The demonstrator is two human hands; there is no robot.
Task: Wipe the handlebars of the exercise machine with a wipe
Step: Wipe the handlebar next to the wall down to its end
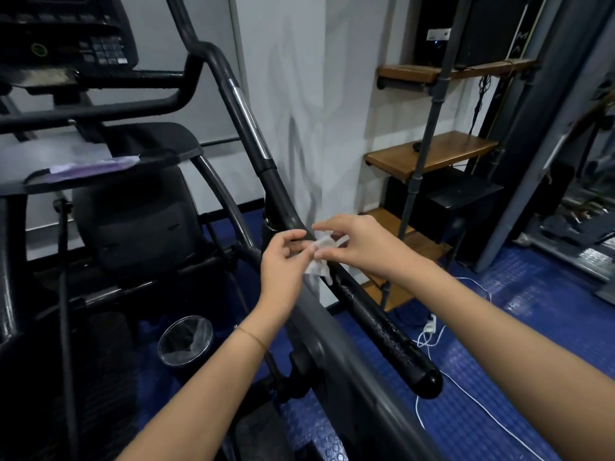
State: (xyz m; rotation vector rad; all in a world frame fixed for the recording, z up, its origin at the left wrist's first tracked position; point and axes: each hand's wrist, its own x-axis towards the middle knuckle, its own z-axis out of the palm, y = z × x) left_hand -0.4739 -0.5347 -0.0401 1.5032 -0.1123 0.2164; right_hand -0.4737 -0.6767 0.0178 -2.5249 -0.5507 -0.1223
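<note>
blue rubber floor and a white wall lie behind the machine. both hands pinch one crumpled white wipe: the left hand holds its lower edge, the right hand its top. the wipe is just above the black handlebar, whose lower part looks wet. a small bin stands below on the floor.

The wipe was white, thin and crumpled, hanging against the handlebar; that black bar slanted down toward its rounded near end, its padded lower section beaded with wet droplets
</note>
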